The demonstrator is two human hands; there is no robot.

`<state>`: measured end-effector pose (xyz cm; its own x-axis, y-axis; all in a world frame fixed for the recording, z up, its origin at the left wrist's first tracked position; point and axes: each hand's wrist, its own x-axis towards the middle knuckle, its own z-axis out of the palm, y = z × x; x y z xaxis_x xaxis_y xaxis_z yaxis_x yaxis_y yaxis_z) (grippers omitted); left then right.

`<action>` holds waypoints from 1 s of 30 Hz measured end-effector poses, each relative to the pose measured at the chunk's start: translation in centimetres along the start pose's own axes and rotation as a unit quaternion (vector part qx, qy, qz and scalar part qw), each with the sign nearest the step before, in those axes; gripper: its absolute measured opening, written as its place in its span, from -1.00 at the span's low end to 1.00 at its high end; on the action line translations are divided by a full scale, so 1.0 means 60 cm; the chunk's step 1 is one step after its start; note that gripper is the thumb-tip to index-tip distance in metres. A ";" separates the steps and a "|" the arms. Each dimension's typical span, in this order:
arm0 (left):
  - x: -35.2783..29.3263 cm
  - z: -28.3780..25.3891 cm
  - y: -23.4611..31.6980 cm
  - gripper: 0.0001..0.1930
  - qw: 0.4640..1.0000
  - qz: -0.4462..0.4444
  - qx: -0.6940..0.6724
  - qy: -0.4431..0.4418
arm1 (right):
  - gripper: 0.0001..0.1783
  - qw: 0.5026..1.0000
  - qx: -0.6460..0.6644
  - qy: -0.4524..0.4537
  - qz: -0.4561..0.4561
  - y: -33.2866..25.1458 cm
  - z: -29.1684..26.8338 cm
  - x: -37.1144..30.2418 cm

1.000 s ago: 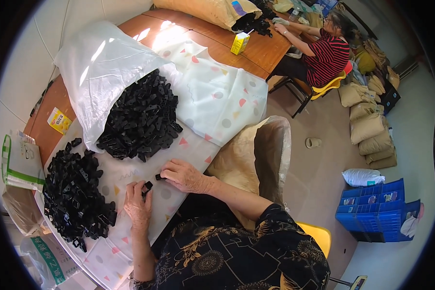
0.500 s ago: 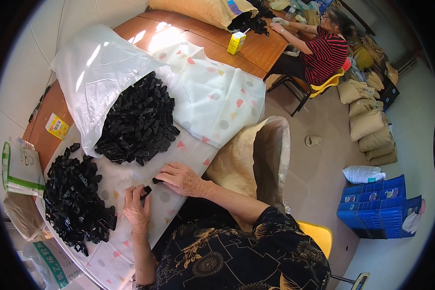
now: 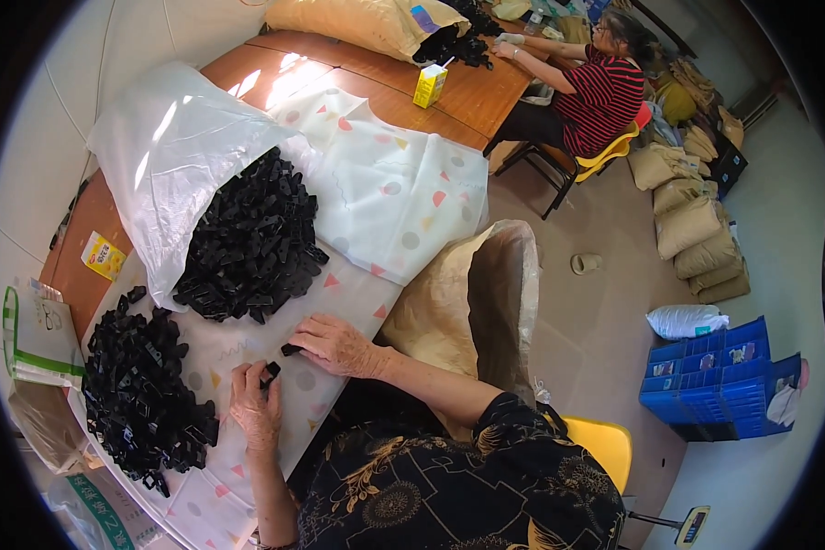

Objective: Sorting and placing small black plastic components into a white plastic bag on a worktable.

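My left hand (image 3: pixel 256 409) rests low over the patterned tablecloth, its thumb and fingers closed on a small black plastic part (image 3: pixel 270 372). Just beyond and to its right, my right hand (image 3: pixel 336 346) pinches another black plastic part (image 3: pixel 290 349) at its fingertips, close to the cloth. To the left of my hands lies a loose heap of black plastic parts (image 3: pixel 147 394). A larger pile of the same parts (image 3: pixel 252 243) spills from the mouth of a white plastic sack (image 3: pixel 179 156) ahead of me. Fine details of the held parts are too small to make out.
An open tan sack (image 3: pixel 431 316) stands at the table's right edge. A yellow drink carton (image 3: pixel 429 85) and a yellow packet (image 3: pixel 104 256) are on the table. Across it, a person in a striped shirt (image 3: pixel 605 101) sits by more black parts. Blue crates (image 3: pixel 710 385) stand at right.
The whole view has shifted slightly. Both hands stay near the same spot on the cloth, each with a black part still in its fingers.
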<state>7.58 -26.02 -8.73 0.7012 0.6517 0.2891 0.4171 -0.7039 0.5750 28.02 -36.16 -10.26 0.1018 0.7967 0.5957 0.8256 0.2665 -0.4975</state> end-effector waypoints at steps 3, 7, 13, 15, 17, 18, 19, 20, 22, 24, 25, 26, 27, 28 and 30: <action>-0.020 -0.012 0.006 -0.56 1.000 -0.004 0.014 -0.006 | -0.72 1.000 0.016 0.000 0.000 -0.007 0.004 0.001; -0.053 -0.020 0.006 -0.51 1.000 -0.011 0.021 -0.013 | -0.73 0.999 0.023 -0.004 -0.026 0.003 0.014 0.003; -0.038 0.003 0.009 -0.50 0.998 -0.037 -0.027 0.051 | -0.72 0.978 0.155 -0.059 0.124 0.029 -0.024 0.010; -0.040 0.001 0.006 -0.52 0.997 -0.054 -0.012 0.044 | -0.71 0.972 0.183 -0.092 0.119 0.005 -0.030 0.022; -0.044 0.001 0.001 -0.55 0.998 -0.051 -0.005 0.039 | -0.70 0.968 0.194 -0.110 0.112 -0.015 -0.019 0.031; -0.047 0.003 -0.001 -0.57 0.998 -0.057 -0.005 0.037 | -0.68 0.972 0.186 -0.123 0.079 -0.022 -0.011 0.035; -0.050 0.003 -0.002 -0.58 0.998 -0.059 -0.006 0.032 | -0.67 0.975 0.175 -0.132 0.048 -0.029 -0.005 0.035; -0.052 0.002 -0.002 -0.59 0.998 -0.056 -0.003 0.037 | -0.67 0.973 0.179 -0.136 0.046 -0.032 0.002 0.036; -0.052 0.001 -0.002 -0.59 0.998 -0.055 -0.002 0.041 | -0.65 0.982 0.137 -0.129 -0.034 -0.033 0.018 0.043; -0.055 0.003 -0.004 -0.58 0.998 -0.052 -0.003 0.045 | -0.65 0.980 0.130 -0.133 -0.066 -0.038 0.028 0.046; -0.056 0.003 -0.005 -0.58 0.998 -0.058 -0.007 0.035 | -0.64 0.979 0.120 -0.134 -0.096 -0.039 0.032 0.048; -0.057 0.003 -0.006 -0.57 0.998 -0.064 -0.012 0.025 | -0.64 0.978 0.123 -0.137 -0.098 -0.040 0.035 0.051; -0.058 0.002 -0.007 -0.57 0.997 -0.068 -0.011 0.027 | -0.64 0.976 0.123 -0.141 -0.110 -0.039 0.038 0.054; -0.058 0.001 -0.007 -0.56 0.998 -0.060 -0.009 0.032 | -0.64 0.975 0.121 -0.145 -0.120 -0.038 0.039 0.055; -0.058 0.002 -0.009 -0.56 0.998 -0.056 -0.007 0.036 | -0.64 0.972 0.108 -0.155 -0.142 -0.033 0.034 0.059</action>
<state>5.02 -27.95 -10.14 0.6071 0.7452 0.2758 0.4823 -0.6214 0.6175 25.62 -32.73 -8.46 -0.3131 0.7906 0.5263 0.6565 0.5806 -0.4815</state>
